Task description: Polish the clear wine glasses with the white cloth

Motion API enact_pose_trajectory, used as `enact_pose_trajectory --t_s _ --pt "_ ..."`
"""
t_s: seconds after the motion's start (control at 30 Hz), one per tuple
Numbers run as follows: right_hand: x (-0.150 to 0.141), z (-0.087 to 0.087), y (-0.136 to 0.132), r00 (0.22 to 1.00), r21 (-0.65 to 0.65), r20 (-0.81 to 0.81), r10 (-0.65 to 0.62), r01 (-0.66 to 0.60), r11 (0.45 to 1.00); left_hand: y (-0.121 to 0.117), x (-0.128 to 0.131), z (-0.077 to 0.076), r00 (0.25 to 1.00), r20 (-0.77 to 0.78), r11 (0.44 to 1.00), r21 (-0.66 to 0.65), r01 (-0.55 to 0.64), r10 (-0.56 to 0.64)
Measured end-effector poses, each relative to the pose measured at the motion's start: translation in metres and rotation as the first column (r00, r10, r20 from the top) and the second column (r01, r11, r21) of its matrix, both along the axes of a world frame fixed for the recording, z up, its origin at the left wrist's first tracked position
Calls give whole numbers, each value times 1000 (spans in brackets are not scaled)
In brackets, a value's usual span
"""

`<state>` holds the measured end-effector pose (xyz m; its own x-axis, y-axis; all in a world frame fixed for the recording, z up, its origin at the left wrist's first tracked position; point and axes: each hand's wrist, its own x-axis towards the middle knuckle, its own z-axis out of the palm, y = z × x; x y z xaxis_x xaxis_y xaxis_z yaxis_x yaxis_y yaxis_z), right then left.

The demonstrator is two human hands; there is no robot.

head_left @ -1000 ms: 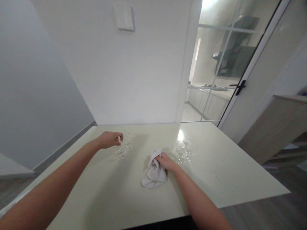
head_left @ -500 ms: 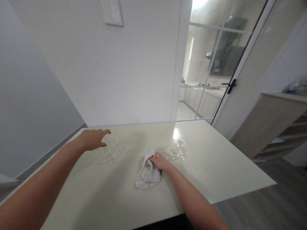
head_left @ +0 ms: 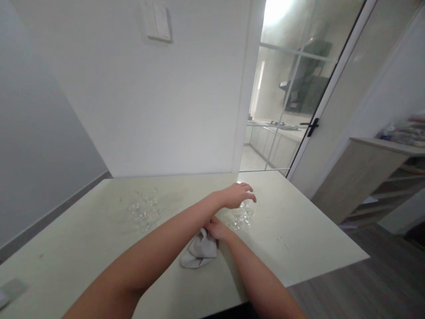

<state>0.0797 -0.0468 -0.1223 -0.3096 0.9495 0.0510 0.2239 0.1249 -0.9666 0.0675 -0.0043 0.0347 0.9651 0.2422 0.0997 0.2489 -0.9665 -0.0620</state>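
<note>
My left hand [head_left: 238, 195] reaches across my right arm and hovers just over the clear stemmed glasses [head_left: 242, 217] on the right of the cream table [head_left: 299, 239]; its fingers are spread and hold nothing. Partly hidden under the left forearm, my right hand [head_left: 217, 230] grips a crumpled white cloth [head_left: 198, 251] that rests on the tabletop. Another cluster of clear glasses [head_left: 141, 208] stands on the left of the table, away from both hands.
A white wall with a switch plate [head_left: 156, 20] rises behind the table. A glass door with a black handle [head_left: 312, 127] opens to a kitchen on the right. A wooden shelf unit [head_left: 372, 177] stands at the far right. A small grey object [head_left: 11, 290] lies at the table's left edge.
My left hand left the left group of glasses, opened, and swung right across my right arm to the right group. My right hand stayed on the cloth. The view shifted right.
</note>
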Motion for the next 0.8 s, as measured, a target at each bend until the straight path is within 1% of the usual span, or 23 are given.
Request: enact_pose_trajectory --t_s 0.07,0.13,0.2,0.3,0.4,0.47,0.57,0.67,0.73,0.8 --pt "0 -2 0 1000 24 -23 19 -19 1000 9 15 -2 997 -80 999 -39 2 -6" --pt "-1 -4 2 999 61 -45 20 -18 998 14 24 -4 984 -173 997 -59 -43 32" --pt "-2 -4 3 998 98 -60 22 -16 995 17 30 -8 970 -230 994 -54 -93 79" --pt "-3 -6 5 997 130 -68 45 -36 991 18 31 -14 975 -204 995 -31 -94 86" --pt "-3 -7 5 998 71 -50 49 -45 996 22 21 -16 987 -156 999 -13 -45 43" --pt "-3 -7 4 997 18 -41 59 -58 998 27 7 -15 990 -138 999 -32 -41 36" --pt "-2 -4 3 996 48 -33 88 -87 995 37 -23 -8 992 -101 990 -111 -83 72" --pt "-3 -3 4 997 77 7 72 -72 994 47 -62 1 988 -61 975 -159 -153 145" --pt "-3 -4 5 998 53 10 55 -55 997 52 -90 6 980 -44 964 -171 -201 196" --pt "-3 -5 5 998 22 -21 51 -51 998 53 -118 11 966 -36 950 -172 -260 258"
